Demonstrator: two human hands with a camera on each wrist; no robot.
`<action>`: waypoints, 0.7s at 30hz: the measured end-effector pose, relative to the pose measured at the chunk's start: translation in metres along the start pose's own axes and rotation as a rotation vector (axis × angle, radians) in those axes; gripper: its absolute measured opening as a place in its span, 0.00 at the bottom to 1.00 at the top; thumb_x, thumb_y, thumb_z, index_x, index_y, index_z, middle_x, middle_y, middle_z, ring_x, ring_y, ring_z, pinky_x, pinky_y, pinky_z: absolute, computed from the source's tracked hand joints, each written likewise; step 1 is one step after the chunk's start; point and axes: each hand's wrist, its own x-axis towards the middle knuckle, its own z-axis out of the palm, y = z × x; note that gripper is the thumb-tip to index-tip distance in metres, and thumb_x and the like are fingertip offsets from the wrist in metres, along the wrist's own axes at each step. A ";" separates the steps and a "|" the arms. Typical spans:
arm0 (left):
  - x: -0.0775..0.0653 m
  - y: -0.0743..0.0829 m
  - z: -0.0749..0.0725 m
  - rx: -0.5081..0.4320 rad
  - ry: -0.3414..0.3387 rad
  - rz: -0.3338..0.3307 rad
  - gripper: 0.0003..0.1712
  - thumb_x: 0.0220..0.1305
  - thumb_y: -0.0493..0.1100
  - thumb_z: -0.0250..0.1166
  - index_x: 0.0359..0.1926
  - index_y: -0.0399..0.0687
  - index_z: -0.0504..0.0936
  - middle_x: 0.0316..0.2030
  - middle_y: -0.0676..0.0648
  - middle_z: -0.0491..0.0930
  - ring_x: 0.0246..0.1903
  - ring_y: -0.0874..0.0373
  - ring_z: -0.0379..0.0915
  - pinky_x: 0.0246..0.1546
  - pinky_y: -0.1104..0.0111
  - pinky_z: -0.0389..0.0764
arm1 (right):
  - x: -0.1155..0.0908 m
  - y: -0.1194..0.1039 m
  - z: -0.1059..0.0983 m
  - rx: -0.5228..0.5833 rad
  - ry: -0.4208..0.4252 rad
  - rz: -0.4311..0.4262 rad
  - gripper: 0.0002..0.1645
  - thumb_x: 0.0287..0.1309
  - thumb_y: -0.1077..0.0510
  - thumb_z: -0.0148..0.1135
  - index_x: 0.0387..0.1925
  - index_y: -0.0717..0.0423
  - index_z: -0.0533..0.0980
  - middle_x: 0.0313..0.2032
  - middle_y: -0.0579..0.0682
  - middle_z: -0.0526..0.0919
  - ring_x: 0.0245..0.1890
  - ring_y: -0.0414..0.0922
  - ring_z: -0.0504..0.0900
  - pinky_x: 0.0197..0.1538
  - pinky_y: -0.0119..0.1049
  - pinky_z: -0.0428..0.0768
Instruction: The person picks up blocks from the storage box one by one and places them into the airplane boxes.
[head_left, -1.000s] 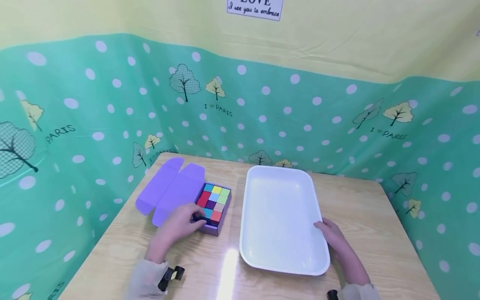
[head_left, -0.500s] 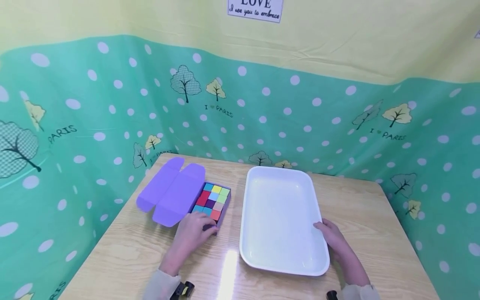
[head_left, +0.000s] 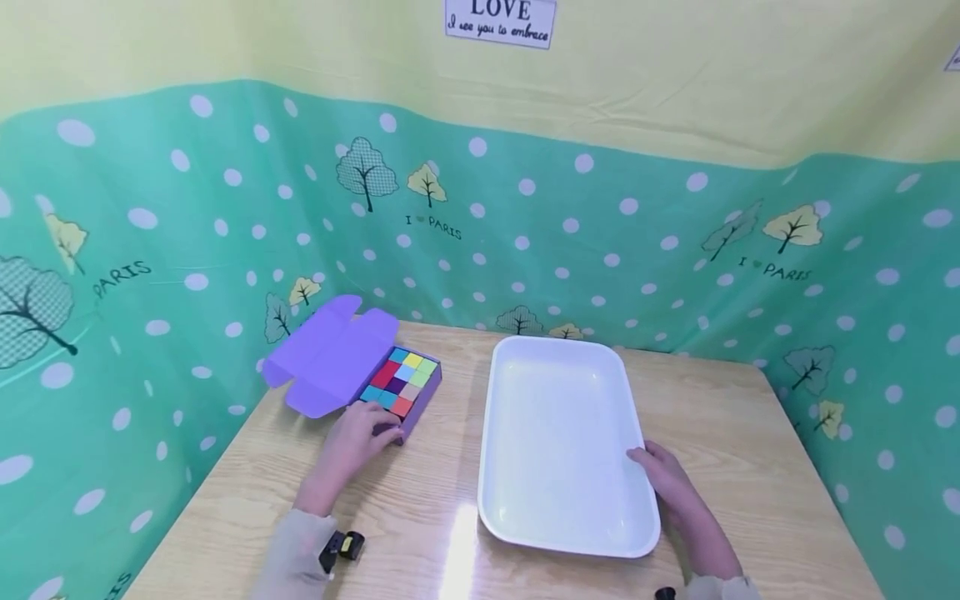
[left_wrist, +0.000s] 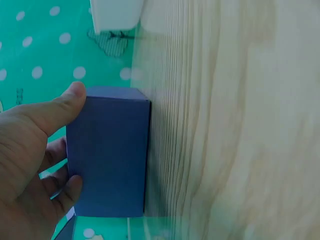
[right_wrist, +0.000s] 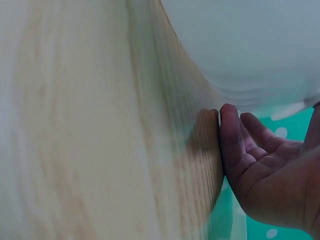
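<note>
At the left of the table lies an opened purple cardboard box point(head_left: 423, 406) filled with coloured blocks point(head_left: 399, 381). My left hand point(head_left: 352, 446) grips its near end, thumb at a corner and fingers curled at the top edge. In the left wrist view the box's plain end wall point(left_wrist: 110, 160) faces the camera; some fingertips are hidden behind it. My right hand point(head_left: 667, 477) holds the right rim of a white rectangular tray point(head_left: 562, 442), thumb over the edge. From the right wrist camera, curled fingers of the right hand point(right_wrist: 270, 165) show beneath the tray's side.
The box's lid point(head_left: 333, 358) is folded back to the left, near the green dotted curtain point(head_left: 187, 333). Bare wooden tabletop point(head_left: 420, 517) runs between box and tray. The curtain stands along the back and both sides.
The left hand first moved along the blocks to the box's near end. Since then the box and hand have shifted left and away. The right hand and tray stay nearly still.
</note>
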 end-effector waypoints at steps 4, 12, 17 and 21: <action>0.004 -0.008 -0.002 0.001 -0.028 -0.048 0.12 0.55 0.50 0.73 0.39 0.52 0.88 0.36 0.52 0.79 0.40 0.53 0.70 0.45 0.56 0.75 | 0.000 0.000 0.000 -0.003 0.008 -0.015 0.41 0.67 0.43 0.52 0.68 0.69 0.57 0.53 0.65 0.76 0.48 0.54 0.80 0.49 0.45 0.79; 0.000 -0.014 0.000 -0.018 -0.005 -0.036 0.11 0.56 0.50 0.73 0.39 0.53 0.87 0.37 0.53 0.79 0.41 0.53 0.69 0.45 0.57 0.75 | -0.003 0.004 0.001 -0.021 0.009 -0.001 0.41 0.68 0.44 0.49 0.69 0.69 0.55 0.53 0.65 0.77 0.49 0.55 0.79 0.50 0.46 0.79; -0.002 -0.014 0.002 -0.030 0.057 0.002 0.11 0.56 0.48 0.74 0.38 0.50 0.86 0.38 0.52 0.79 0.43 0.52 0.70 0.45 0.56 0.74 | -0.003 0.004 0.001 -0.028 0.006 -0.003 0.43 0.69 0.42 0.49 0.69 0.70 0.54 0.54 0.66 0.75 0.51 0.56 0.78 0.51 0.47 0.78; -0.007 -0.010 0.002 -0.054 0.157 0.029 0.12 0.56 0.47 0.73 0.40 0.48 0.86 0.40 0.50 0.80 0.45 0.50 0.71 0.47 0.56 0.74 | -0.003 0.003 0.001 -0.012 0.006 -0.006 0.42 0.69 0.43 0.49 0.69 0.71 0.54 0.53 0.66 0.76 0.49 0.55 0.80 0.49 0.45 0.79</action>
